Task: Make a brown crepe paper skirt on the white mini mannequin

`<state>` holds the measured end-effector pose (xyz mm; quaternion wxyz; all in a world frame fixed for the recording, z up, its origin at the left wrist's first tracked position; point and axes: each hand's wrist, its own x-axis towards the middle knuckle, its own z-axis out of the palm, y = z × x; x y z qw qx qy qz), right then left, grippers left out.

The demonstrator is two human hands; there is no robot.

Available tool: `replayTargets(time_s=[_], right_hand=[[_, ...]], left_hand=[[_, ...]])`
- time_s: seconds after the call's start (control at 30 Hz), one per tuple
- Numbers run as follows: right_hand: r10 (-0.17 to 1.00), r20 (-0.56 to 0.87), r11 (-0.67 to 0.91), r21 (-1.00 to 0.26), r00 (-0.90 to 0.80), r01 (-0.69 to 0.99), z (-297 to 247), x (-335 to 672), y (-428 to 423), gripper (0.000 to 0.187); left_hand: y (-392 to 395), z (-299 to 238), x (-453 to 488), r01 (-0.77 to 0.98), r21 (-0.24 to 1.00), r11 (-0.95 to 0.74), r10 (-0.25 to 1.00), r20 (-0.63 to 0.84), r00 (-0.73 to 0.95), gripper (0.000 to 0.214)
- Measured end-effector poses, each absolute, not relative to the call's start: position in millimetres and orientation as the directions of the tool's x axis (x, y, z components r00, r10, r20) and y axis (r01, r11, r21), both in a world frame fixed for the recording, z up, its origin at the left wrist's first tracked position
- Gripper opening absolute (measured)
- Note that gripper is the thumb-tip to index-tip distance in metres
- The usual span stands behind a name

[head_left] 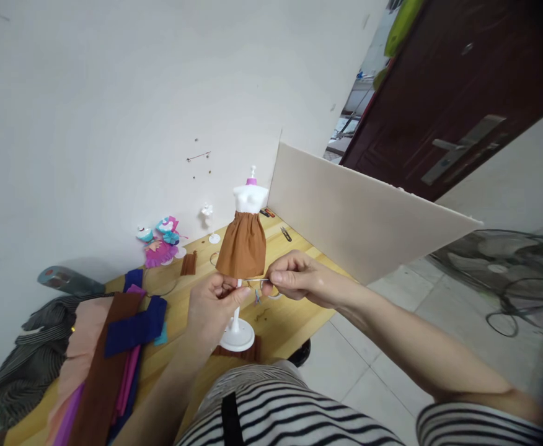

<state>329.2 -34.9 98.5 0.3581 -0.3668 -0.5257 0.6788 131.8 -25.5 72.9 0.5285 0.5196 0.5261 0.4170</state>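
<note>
A small dress form wears a gathered brown skirt (242,246), with its white torso (250,198) bare above the waist. Its round white base (237,335) rests on the wooden table. Just under the hem, my left hand (212,305) is closed in a pinch; what its fingertips grip is too small to make out. My right hand (294,279) pinches a slim silver tool (255,280), whose kind I cannot tell, pointing left toward my left fingertips. The tool lies almost level, close to the skirt's lower edge.
Folded fabrics, among them a blue piece (129,331) and a brown strip (99,365), lie on the left. Thread snips (286,234) lie toward the back of the table (299,316). A smaller white stand (214,238) is behind. A white panel (346,204) borders the right side.
</note>
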Motion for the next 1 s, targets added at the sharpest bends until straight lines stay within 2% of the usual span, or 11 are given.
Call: replayTargets(time_s=[1.0], right_hand=[[0.861,-0.105,-0.171,-0.981,-0.498,-0.089,101.3,328.1,-33.7,0.041]], left_hand=[[-27.3,72.1,131.6,0.140,0.986,0.091,0.986,-0.108,0.126,0.018]])
